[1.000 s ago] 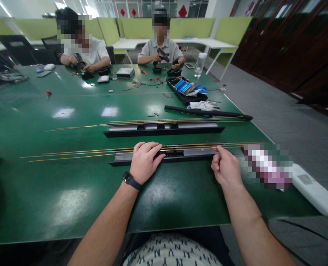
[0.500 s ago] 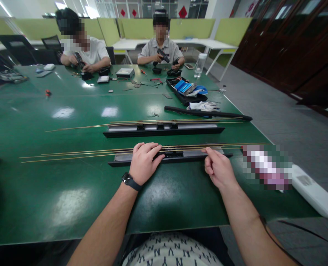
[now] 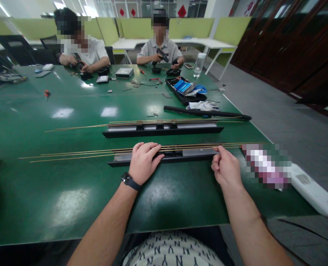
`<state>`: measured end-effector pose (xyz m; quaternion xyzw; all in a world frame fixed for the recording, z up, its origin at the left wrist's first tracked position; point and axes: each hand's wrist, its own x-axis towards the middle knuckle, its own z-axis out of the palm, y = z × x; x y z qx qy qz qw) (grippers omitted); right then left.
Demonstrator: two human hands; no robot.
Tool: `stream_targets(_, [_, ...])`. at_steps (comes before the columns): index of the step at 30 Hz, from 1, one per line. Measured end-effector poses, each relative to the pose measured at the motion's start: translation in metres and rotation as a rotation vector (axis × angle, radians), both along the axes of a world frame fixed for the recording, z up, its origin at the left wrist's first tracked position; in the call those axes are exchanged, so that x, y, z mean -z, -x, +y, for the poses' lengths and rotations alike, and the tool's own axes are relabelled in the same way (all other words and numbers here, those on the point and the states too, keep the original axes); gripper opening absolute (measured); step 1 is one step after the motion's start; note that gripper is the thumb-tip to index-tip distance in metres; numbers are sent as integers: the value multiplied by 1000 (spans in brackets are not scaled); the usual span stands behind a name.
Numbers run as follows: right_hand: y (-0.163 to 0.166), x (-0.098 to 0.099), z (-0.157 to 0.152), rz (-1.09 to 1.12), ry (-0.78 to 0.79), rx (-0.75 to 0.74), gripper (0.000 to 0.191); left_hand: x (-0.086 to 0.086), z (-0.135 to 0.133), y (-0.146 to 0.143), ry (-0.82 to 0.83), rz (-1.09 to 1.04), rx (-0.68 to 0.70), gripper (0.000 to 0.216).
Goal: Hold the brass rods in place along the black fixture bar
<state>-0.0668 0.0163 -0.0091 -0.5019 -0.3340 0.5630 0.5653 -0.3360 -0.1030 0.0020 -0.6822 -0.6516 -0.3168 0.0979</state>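
A long black rail [image 3: 180, 156] lies across the green table [image 3: 69, 199] in front of me, with thin brass rods [image 3: 77, 154] resting along it and sticking out to the left. My left hand [image 3: 144, 160] lies flat on the rail's middle, fingers stretched over the rods. At the rail's right end, my right hand [image 3: 226, 168] is curled, pinching the ends of the rods. A second black rail [image 3: 164, 129] with its own brass rods [image 3: 97, 125] lies parallel just beyond.
A black bar [image 3: 208, 112], white gloves [image 3: 204, 106] and a black tray [image 3: 184, 92] with blue parts lie further back on the right. A white device [image 3: 313, 192] rests at the right table edge. Two people sit working at the far side. A water bottle [image 3: 199, 64] stands there.
My right hand slid left along the rods half a second ago and has moved back to the rail's right end. My left hand has stayed put.
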Motion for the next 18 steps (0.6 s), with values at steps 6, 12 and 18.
stream_targets(6, [1, -2, -1, -2, 2, 4, 28, 1, 0, 1, -6, -2, 0, 27])
stream_targets(12, [7, 2, -6, -4, -7, -219, 35, 2, 1, 1, 5, -1, -1, 27])
stream_targets(18, [14, 2, -11, -21, 17, -380, 39, 0, 0, 1, 3, -3, 2, 27])
